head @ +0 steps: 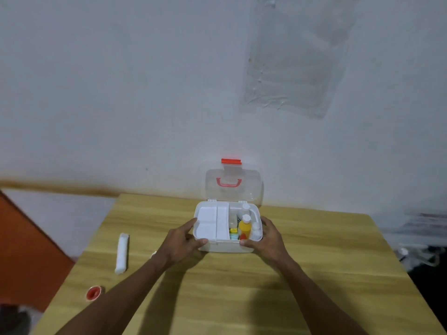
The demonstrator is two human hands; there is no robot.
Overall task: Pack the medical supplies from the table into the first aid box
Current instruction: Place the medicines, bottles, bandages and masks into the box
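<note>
- The first aid box [225, 247] sits open on the table [314, 267] — yellow bottle [244, 228] already inside.
- Left hand [183, 241] and right hand [269, 238] clasp its near corners.
- White roll [122, 252] and red tape [93, 293] lie outside — unpacked.

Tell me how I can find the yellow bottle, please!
Look at the wooden table, where the left hand and right hand hold the open white first aid box. Inside, right of the white tray, sits the yellow bottle with a white cap. It is the only orange-yellow one among pale white bottles.
</note>
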